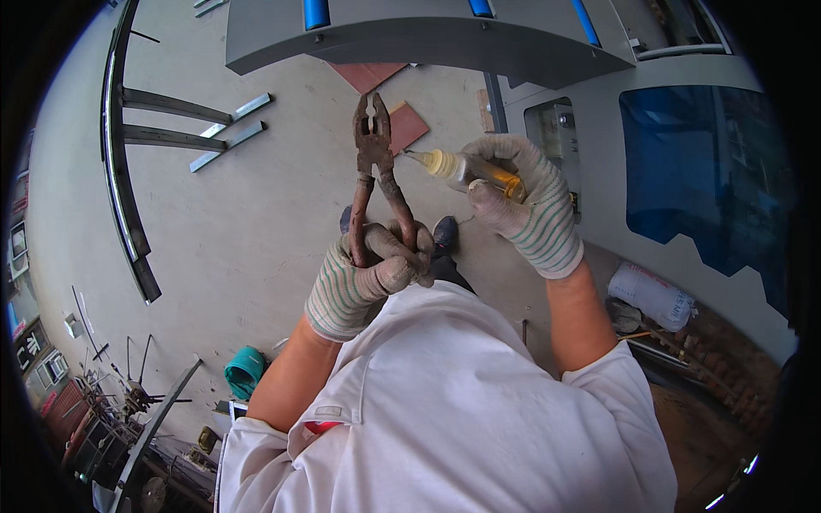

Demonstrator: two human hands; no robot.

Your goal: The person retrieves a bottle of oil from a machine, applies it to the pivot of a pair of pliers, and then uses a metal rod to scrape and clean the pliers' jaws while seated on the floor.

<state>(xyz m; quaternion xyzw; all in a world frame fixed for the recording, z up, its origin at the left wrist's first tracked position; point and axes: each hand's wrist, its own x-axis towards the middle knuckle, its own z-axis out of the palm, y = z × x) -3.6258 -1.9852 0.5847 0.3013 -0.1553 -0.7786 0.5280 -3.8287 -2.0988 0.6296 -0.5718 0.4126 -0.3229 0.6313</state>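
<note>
Rusty pliers [376, 162] beside slim oil bottle [466, 169]

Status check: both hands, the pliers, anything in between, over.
Left hand gripping rusty metal pliers by the handles, jaws up. Right hand holding small yellow-capped oil bottle, nozzle at the pivot. Nothing between them.

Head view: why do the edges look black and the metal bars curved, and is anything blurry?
Head view: a fisheye lens bends straight edges, so the metal frame bows near the rim and the corners go black. Soft, even daylight, no harsh glare. The rusty pliers in the left hand and the oil bottle in the right hand are sharp; only the rim clutter looks smeared.
</note>
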